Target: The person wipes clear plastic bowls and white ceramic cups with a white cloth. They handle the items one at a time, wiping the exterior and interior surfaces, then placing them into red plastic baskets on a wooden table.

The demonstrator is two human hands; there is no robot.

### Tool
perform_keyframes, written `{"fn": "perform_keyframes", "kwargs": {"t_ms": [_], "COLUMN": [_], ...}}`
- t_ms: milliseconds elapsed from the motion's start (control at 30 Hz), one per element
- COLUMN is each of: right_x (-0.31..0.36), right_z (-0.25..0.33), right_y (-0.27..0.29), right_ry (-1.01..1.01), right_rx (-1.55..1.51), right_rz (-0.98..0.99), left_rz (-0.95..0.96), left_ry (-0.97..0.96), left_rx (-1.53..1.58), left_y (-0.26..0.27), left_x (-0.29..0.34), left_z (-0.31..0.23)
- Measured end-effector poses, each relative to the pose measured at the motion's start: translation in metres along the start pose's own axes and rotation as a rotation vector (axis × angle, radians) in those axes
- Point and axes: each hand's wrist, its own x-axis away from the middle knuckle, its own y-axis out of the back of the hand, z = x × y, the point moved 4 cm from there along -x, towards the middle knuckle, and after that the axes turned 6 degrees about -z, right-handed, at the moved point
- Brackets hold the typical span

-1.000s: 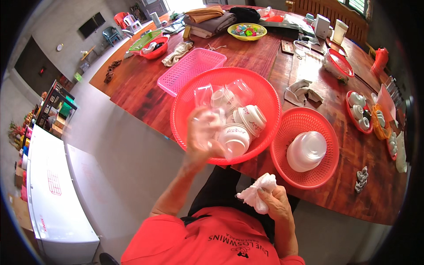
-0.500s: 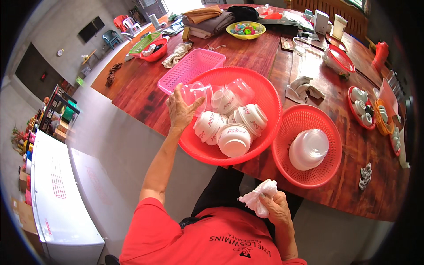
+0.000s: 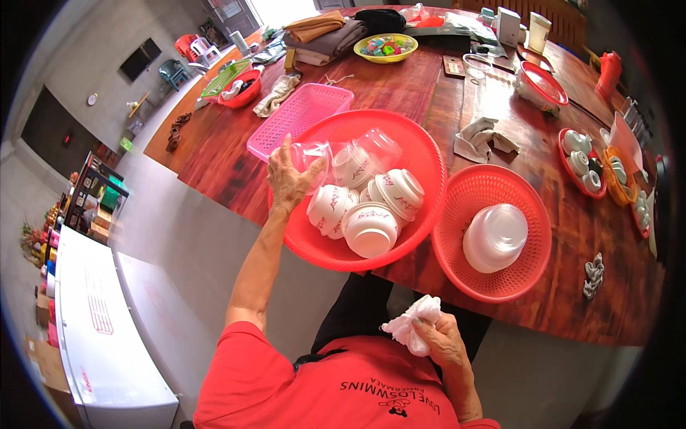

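My left hand (image 3: 287, 184) reaches over the left rim of a large red plastic basket (image 3: 427, 154), its thumb and fingers closed round a clear plastic bowl (image 3: 314, 159). Beside that bowl lie several white bowls with a red pattern (image 3: 371, 230), most of them upside down. Another clear bowl (image 3: 382, 145) rests toward the far side of the same basket. Low in front of my body, my right hand (image 3: 446, 341) grips a crumpled white cloth (image 3: 414, 325). To the right, a smaller red basket (image 3: 527, 191) holds a stack of upturned translucent bowls (image 3: 498, 237).
A pink basket (image 3: 304, 111) sits behind the large one on the wooden table (image 3: 400, 89). Farther back are folded cloths (image 3: 325, 43) and a yellow bowl of small colourful pieces (image 3: 386, 48). Right: a grey cloth (image 3: 484, 139) and a red tray of small cups (image 3: 580, 163).
The view has shifted slightly. My left hand's clear bowl now stands more apart from the clear piece beside it. My right hand still holds the cloth, nearly unmoved.
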Motion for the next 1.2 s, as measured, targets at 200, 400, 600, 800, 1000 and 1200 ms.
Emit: {"fn": "perform_keyframes", "kwargs": {"t_ms": [200,400,600,800,1000,1200], "right_x": [0.003,0.008,0.018,0.029,0.034,0.042], "right_z": [-0.001,-0.009,-0.002,-0.001,-0.002,-0.006], "right_y": [0.001,0.007,0.012,0.013,0.019,0.026], "right_ry": [-0.007,-0.032,0.003,-0.034,-0.012,0.012], "right_rx": [0.011,0.011,-0.055,-0.049,-0.097,-0.168], "right_rz": [0.028,0.021,0.044,0.07,0.046,-0.003], "left_rz": [0.078,-0.026,-0.027,0.187,0.483,0.523], "left_ry": [-0.134,-0.207,-0.341,-0.866,-0.89,-0.821], "left_rx": [-0.049,-0.055,-0.022,0.231,0.303,0.383], "left_y": [-0.01,-0.011,0.002,-0.018,-0.059,-0.075], "left_x": [-0.008,-0.017,0.009,0.094,0.155,0.158], "left_z": [0.012,0.009,-0.073,-0.216,-0.289,-0.302]}}
